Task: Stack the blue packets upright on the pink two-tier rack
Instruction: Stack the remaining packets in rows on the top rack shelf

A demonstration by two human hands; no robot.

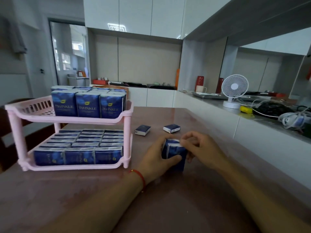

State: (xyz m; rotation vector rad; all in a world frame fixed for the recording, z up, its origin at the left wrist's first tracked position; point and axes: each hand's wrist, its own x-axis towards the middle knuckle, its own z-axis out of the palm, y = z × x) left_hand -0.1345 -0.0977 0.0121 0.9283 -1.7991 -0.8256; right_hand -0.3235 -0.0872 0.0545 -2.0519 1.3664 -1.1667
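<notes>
The pink two-tier rack (15, 125) stands at the table's left. Its upper tier carries rows of upright blue packets (87, 105) on its right part, and the lower tier is filled with blue packets (79, 155). To the right of the rack, my left hand (156, 158) and my right hand (200, 147) together grip a small bunch of blue packets (176, 153) standing upright on the table. Two more blue packets lie flat beyond my hands, one (142, 130) on the left and one (172, 128) on the right.
The brown table (101, 190) meets a white counter (252, 118) on the right. On the counter stand a white desk fan (234, 91), tangled cables (292, 118) and a metal tray (210, 95). The left end of the rack's upper tier holds nothing.
</notes>
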